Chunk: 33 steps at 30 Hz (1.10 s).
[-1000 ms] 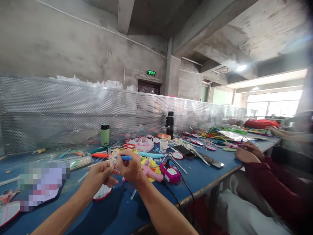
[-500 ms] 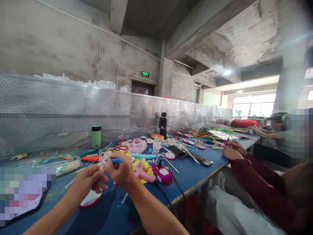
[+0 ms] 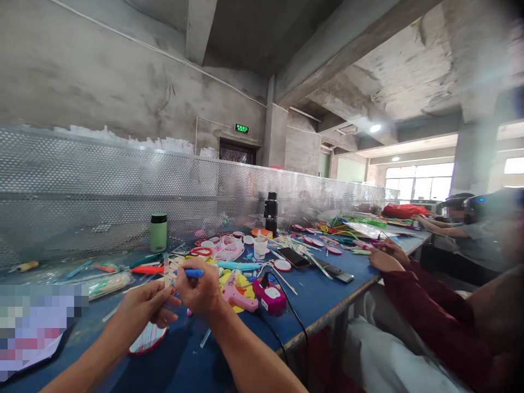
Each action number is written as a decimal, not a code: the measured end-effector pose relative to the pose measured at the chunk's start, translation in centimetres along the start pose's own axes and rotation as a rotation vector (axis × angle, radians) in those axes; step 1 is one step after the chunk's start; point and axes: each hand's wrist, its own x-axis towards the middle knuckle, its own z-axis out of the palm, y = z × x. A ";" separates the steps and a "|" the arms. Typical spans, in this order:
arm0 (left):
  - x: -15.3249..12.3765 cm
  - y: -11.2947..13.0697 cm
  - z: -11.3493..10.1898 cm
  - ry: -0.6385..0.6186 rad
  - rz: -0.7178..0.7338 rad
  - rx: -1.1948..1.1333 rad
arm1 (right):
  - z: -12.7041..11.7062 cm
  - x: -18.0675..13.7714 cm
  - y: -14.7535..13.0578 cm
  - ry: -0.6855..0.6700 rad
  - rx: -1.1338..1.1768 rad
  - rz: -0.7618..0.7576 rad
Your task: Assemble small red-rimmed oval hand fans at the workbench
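My left hand (image 3: 148, 303) pinches a thin, pale flat stick (image 3: 166, 268) that stands upright between thumb and fingers. Beside it, my right hand (image 3: 200, 290) is closed around a blue marker (image 3: 194, 273), its front end pointing left toward the stick. Whether the tip touches the stick I cannot tell. On the blue table below my left hand lies a round white disc with a red rim (image 3: 148, 339), partly covered by that hand. A pink glue gun (image 3: 238, 299) rests just right of my right hand, close to a magenta power socket (image 3: 270, 297).
A green tumbler (image 3: 158, 233) and a black bottle (image 3: 271, 215) stand by the perforated metal screen (image 3: 123, 202). Craft scraps, a white cup (image 3: 260, 248) and a phone (image 3: 295, 257) crowd the table. Black cables (image 3: 301, 322) run over its edge. At right, a co-worker's hands (image 3: 387, 259) work.
The view has shifted slightly, so most things sit a little lower and further left. Both hands keep their grip on the stick and the marker.
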 end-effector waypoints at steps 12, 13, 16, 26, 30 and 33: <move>-0.1 0.7 0.7 0.031 0.040 -0.056 | -0.7 0.6 -0.5 -0.017 0.055 0.014; -0.1 0.7 0.7 0.031 0.051 -0.064 | -0.7 0.6 -0.5 -0.023 0.058 0.016; 0.2 0.5 0.7 0.034 0.068 -0.059 | -0.9 0.6 -0.5 -0.047 0.064 0.024; 0.3 0.5 0.9 0.025 0.088 -0.088 | -1.1 0.6 -0.3 -0.078 0.023 0.058; 0.1 0.8 1.0 0.014 0.096 -0.096 | -0.9 0.5 -0.1 -0.087 0.044 0.047; 0.1 0.9 1.1 0.009 0.106 -0.092 | -0.7 0.5 0.1 -0.085 0.037 0.041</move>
